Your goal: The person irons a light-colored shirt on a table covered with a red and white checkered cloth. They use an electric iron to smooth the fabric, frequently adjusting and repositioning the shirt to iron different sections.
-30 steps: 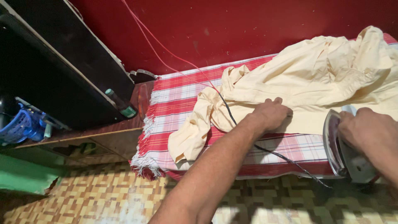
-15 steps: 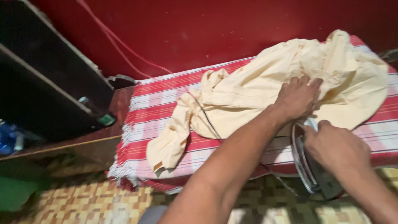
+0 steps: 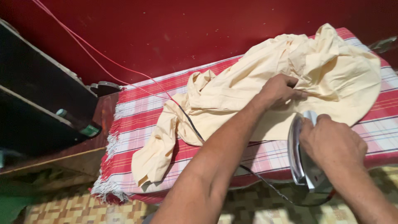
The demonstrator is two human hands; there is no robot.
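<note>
A crumpled pale yellow shirt (image 3: pixel 232 95) lies across a table covered with a red and white checked cloth (image 3: pixel 137 112). My left hand (image 3: pixel 280 91) presses down on the shirt near its middle, fingers gripping a fold. My right hand (image 3: pixel 331 145) grips the handle of a silver clothes iron (image 3: pixel 300 159), which stands tilted on its side at the table's near edge, touching the shirt's hem. The iron's black cord (image 3: pixel 190 122) runs over the shirt and under my left forearm.
A red wire (image 3: pixel 95 54) runs along the dark red wall (image 3: pixel 186 29) behind the table. A dark wooden shelf unit (image 3: pixel 41 108) stands at the left. Patterned yellow floor tiles (image 3: pixel 74 209) show below the fringed cloth edge.
My left hand slid rightward along the shirt toward its bunched far part. The iron stayed in my right hand at the table's near edge. The camera view shifted right.
</note>
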